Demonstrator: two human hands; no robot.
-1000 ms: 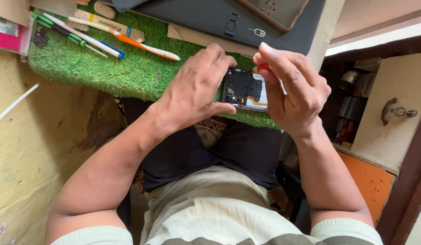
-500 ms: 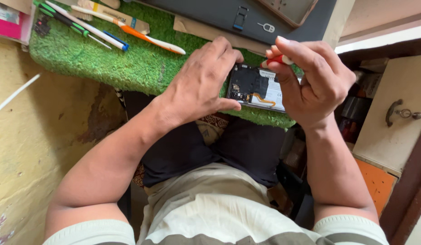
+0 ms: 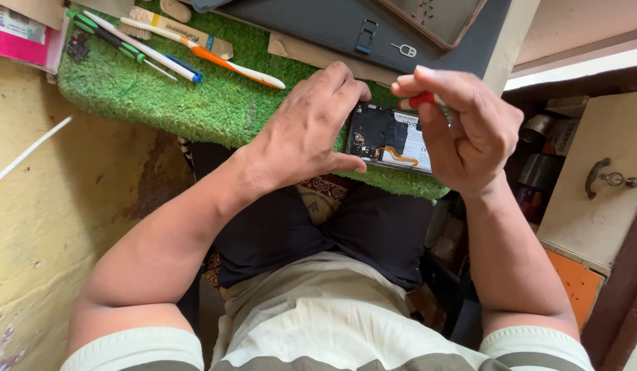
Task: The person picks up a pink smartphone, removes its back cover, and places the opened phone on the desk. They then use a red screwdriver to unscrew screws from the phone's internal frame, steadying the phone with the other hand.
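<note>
Hands on opened phone [image 3: 390, 141]: left hand [image 3: 308, 130] gripping it, right hand [image 3: 466, 127] pinching red-handled tool [image 3: 418, 102].

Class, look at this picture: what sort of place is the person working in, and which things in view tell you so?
Probably a small phone repair bench. The left hand steadies an opened phone with its insides bare, the right hand holds a red-handled tool over it, and screwdrivers lie on the green turf mat.
</note>
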